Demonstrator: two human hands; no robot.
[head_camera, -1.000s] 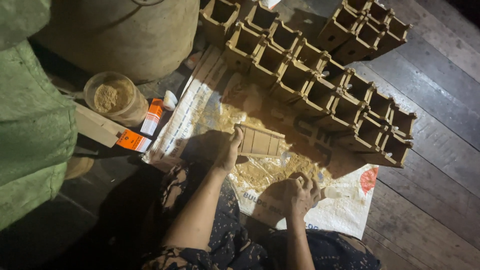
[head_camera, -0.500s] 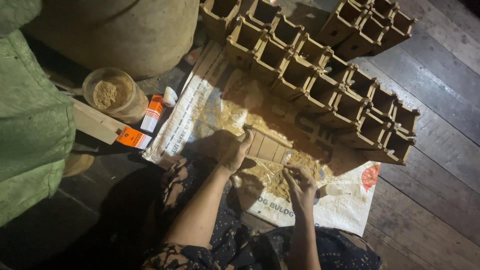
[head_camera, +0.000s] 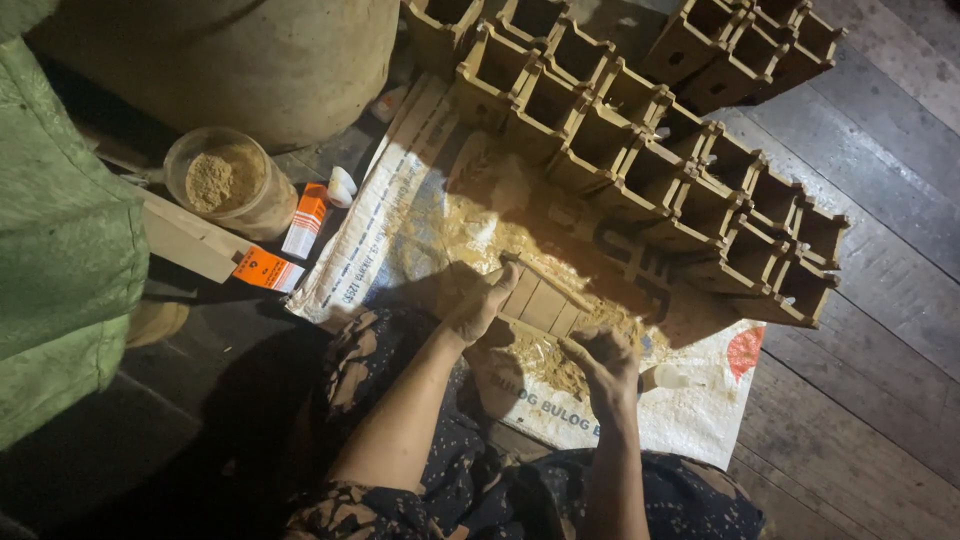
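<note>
The flat slatted wooden panel (head_camera: 545, 300) lies on the white woven plastic sack (head_camera: 700, 410), just below the row of open wooden boxes (head_camera: 640, 150). The left hand (head_camera: 480, 300) grips the panel's left end, fingers curled over its edge. The right hand (head_camera: 605, 362) rests just below the panel's right end, fingers bunched in a pinch over yellowish sawdust (head_camera: 545, 360); whether it holds anything cannot be determined

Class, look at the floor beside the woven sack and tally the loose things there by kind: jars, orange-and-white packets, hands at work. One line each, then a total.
Clear jar of tan powder: 1
Orange-and-white packets: 2
Hands at work, left hand and right hand, both on the slatted wooden piece: 2
Total: 5
</note>
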